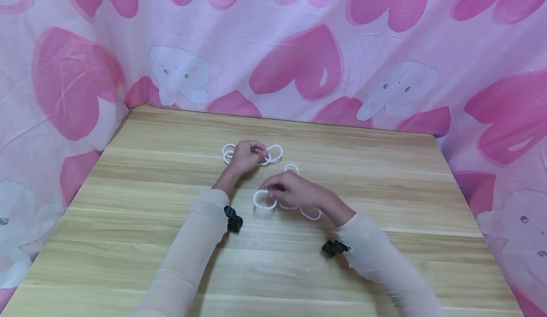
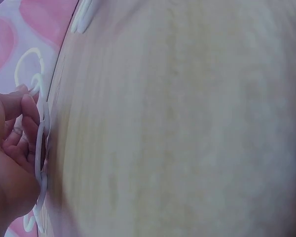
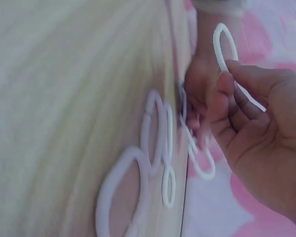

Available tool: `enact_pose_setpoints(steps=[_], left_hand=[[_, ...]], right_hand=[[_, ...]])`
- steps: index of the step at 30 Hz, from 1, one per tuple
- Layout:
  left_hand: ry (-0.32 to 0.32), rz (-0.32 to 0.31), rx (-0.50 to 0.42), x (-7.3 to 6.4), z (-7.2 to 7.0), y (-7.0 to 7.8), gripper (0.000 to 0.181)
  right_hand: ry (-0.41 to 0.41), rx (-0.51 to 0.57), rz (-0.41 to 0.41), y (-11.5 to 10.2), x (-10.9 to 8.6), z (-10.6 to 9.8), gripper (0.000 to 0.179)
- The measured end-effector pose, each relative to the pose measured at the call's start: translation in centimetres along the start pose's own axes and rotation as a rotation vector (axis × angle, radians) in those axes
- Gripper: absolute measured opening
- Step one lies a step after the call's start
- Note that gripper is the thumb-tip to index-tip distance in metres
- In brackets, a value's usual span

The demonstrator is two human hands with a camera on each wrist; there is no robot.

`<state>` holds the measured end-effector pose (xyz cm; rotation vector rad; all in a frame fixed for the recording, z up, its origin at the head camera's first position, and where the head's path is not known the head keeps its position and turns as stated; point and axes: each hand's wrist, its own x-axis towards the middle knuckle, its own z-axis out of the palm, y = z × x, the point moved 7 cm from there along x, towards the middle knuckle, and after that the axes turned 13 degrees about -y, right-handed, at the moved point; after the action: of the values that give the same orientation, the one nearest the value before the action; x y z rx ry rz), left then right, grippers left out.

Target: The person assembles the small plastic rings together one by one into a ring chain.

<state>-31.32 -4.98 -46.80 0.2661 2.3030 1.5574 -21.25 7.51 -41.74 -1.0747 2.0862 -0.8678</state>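
Note:
My left hand pinches a white plastic ring link between thumb and fingertips, low over the far middle of the table. Other white links joined in a chain lie under and left of that hand, partly hidden by it. Nearer to me, my right hand pinches a single oval white link by its side, raised above the table. Loose links lie beneath the right hand: one link shows past its far side, another link by its wrist.
The wood-grain table spreads around both arms. A pink heart-patterned curtain hangs along its back and sides. Small black cameras sit on the left wrist and on the right sleeve.

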Motion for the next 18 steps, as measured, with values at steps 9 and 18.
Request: enact_pose_setpoints(steps=[9,18], left_hand=[[-0.012,-0.011,-0.037,-0.1,0.2,-0.1,0.014],[-0.009,-0.023,-0.062,-0.1,0.1,0.1,0.013]], right_hand=[[0.328,0.26,0.136,3.7,-2.2,-4.3,0.015],[0.599,0.442,0.252,7.8,-3.2,-6.4,0.025]])
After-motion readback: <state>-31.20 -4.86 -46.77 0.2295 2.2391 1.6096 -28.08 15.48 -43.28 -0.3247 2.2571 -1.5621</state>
